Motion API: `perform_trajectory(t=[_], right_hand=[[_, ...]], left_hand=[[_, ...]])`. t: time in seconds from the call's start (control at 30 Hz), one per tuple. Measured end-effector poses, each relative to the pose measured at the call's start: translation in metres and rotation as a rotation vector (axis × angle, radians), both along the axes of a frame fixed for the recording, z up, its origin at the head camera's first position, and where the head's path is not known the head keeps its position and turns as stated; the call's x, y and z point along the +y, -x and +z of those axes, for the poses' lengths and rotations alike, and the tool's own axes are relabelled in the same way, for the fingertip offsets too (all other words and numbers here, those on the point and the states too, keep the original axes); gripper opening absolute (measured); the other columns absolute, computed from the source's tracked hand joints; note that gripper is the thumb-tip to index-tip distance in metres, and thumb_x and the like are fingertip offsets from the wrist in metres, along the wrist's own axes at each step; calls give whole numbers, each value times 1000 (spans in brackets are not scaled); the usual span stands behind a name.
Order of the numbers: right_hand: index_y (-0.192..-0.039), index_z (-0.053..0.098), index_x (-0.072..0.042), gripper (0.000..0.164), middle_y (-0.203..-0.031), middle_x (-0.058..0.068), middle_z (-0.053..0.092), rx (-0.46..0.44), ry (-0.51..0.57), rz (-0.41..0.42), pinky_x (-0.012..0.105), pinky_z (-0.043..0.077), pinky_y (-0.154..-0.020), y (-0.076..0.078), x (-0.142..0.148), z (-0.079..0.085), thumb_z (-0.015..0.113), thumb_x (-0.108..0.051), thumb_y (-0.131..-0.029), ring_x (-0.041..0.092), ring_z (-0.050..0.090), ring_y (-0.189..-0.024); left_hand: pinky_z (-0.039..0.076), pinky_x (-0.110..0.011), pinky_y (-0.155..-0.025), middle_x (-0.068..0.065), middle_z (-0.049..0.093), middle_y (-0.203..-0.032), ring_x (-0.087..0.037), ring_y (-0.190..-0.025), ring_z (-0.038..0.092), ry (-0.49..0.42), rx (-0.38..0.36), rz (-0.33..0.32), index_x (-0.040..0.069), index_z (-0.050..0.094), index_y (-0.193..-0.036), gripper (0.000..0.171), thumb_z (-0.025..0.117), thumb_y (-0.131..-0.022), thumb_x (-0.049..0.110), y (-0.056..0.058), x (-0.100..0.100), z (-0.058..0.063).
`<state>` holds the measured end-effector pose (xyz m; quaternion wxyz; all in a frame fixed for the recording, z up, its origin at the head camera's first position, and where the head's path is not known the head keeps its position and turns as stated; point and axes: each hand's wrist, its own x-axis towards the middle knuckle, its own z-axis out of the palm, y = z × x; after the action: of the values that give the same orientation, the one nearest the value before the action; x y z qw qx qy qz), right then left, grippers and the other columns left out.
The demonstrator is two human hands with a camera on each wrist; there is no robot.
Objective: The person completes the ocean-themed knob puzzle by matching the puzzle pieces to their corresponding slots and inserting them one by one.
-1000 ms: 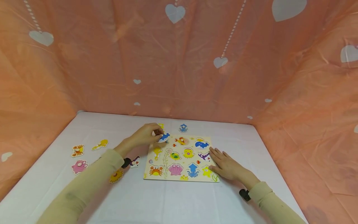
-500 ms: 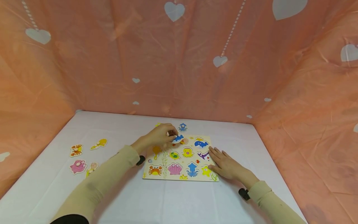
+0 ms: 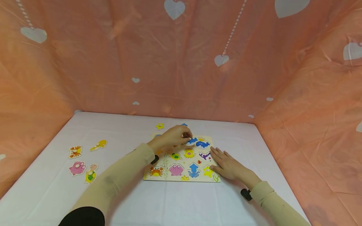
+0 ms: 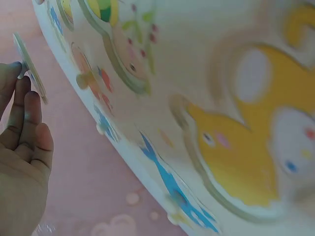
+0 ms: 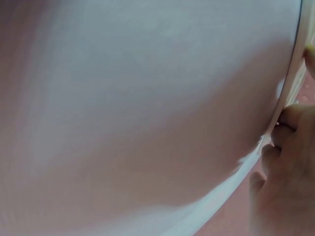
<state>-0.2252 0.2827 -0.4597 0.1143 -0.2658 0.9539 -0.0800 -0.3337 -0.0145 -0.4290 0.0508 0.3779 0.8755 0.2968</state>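
In the head view my left hand [image 3: 176, 135] pinches a blue whale puzzle piece [image 3: 193, 141] over the top right part of the wooden puzzle board [image 3: 198, 180]. That piece overlaps the fish picture and sits just left of the blue whale picture [image 3: 202, 144]. The left wrist view shows the piece [image 4: 29, 66] nearly edge-on, thumb and fingers at its knob, clear of the board. A fish piece [image 4: 91, 81] and a blue dolphin piece [image 4: 177, 189], both with knobs, lie on the board there. My right hand [image 3: 230, 166] lies flat, fingertips on the board's right edge.
Left on the white table lie loose pieces: a crab [image 3: 75, 152], a yellow piece [image 3: 99, 145], a pink shell [image 3: 77, 168] and a turtle [image 3: 90, 173]. Behind the board are a yellow starfish [image 3: 160, 126] and a mostly hidden blue piece [image 3: 184, 124]. Orange curtains [image 3: 152, 72] enclose the table.
My left hand has moved right across the top of the board with the whale piece. The starfish and turtle have come into view as the arm shifted. My right hand has stayed put.
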Motion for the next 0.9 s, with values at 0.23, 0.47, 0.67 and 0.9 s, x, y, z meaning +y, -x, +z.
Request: perform_trajectory(t=[0.23,0.47,0.67,0.9], right_hand=[[-162,26,1,77,-171,17,18,8,-3,0,62,17,-123,1,1,-1,49,-48,-108,41,16,-157],[-162,26,1,76,-171,17,18,7,-1,5,62,17,-123,1,1,-1,51,-46,-108,41,16,-157],[-162,27,2,76,-171,18,19,11,-1,3,62,17,-123,0,1,0,51,-46,-108,41,17,-157],[-162,27,2,76,-171,18,18,1,1,-1,63,16,-123,0,0,2,51,-46,-108,41,17,-157]], left_hand=[[52,-28,-89,4,65,-105,-11,-95,60,30,-41,4,15,76,-112,13,70,-101,20,2,24,-3],[51,-29,-94,12,64,-103,-9,-97,60,25,-140,77,23,73,-109,8,70,-101,24,2,40,-11],[50,-28,-92,12,64,-102,-9,-97,59,42,-148,67,24,72,-108,6,69,-102,24,4,50,-9],[50,-28,-92,12,64,-102,-11,-98,59,56,-178,76,23,72,-109,8,69,-103,26,8,60,-9]])
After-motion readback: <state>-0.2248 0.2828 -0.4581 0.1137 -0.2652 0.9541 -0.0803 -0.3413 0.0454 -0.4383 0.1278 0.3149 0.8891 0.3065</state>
